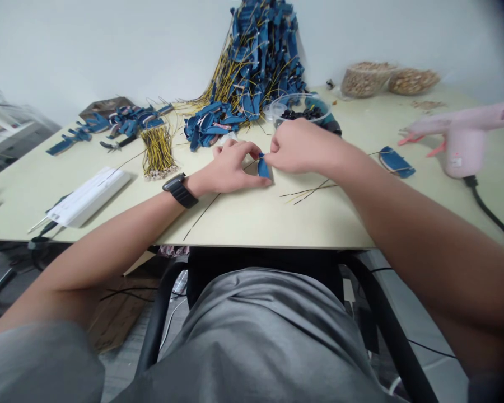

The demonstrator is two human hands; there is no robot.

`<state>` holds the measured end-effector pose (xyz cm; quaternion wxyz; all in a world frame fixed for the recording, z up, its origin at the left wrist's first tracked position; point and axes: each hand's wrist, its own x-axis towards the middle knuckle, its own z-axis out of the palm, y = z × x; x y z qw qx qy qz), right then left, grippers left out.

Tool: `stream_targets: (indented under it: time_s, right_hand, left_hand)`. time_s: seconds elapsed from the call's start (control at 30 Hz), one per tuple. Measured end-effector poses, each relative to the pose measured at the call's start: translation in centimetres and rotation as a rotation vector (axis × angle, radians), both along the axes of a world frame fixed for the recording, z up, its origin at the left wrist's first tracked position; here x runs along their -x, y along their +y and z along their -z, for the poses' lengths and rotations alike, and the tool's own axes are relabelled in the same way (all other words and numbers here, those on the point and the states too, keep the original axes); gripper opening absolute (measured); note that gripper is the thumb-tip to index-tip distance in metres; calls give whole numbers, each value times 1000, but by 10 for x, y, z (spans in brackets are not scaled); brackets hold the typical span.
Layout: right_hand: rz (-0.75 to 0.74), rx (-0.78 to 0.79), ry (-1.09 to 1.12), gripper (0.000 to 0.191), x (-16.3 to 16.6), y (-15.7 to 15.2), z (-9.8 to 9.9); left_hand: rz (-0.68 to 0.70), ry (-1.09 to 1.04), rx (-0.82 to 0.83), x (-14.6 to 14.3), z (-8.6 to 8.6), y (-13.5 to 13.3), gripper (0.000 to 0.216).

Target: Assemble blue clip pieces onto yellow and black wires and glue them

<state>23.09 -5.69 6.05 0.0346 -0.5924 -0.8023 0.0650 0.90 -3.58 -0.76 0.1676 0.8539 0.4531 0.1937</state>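
My left hand (pixel 230 168), with a dark watch on its wrist, grips a small blue fabric piece (pixel 262 168) between thumb and fingers above the table. A thin dark wire (pixel 201 214) runs from under this hand towards the table's front edge. My right hand (pixel 294 146) is closed, its fingertips against the right side of the blue piece. Whatever it pinches is hidden by the fingers. Several loose black and yellow wires (pixel 304 193) lie below my right wrist. Another blue fabric piece (pixel 397 162) with a wire lies beyond my right forearm.
A tall heap of blue pieces with yellow wires (pixel 264 56) leans on the wall. Behind my hands stands a clear tub of black parts (pixel 302 112). A pink glue gun (pixel 466 137) is at right; a white power strip (pixel 90 196), wire bundle (pixel 157 152) and pliers (pixel 117 144) are left.
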Motion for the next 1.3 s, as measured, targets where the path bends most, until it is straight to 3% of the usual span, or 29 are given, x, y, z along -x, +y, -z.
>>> stream_targets:
  time_s: [0.17, 0.3, 0.6, 1.3]
  right_hand:
    - [-67, -4, 111, 16, -40, 37, 9]
    - [-120, 6, 126, 25, -48, 54, 24]
    - [-143, 42, 131, 16, -32, 42, 27]
    - [-151, 33, 131, 21, -31, 47, 32]
  left_hand:
    - [109, -5, 30, 18, 1, 14, 85]
    - [169, -24, 36, 25, 2, 23, 87]
    - [206, -23, 38, 27, 2, 26, 92]
    - [210, -12, 52, 28, 0, 27, 92]
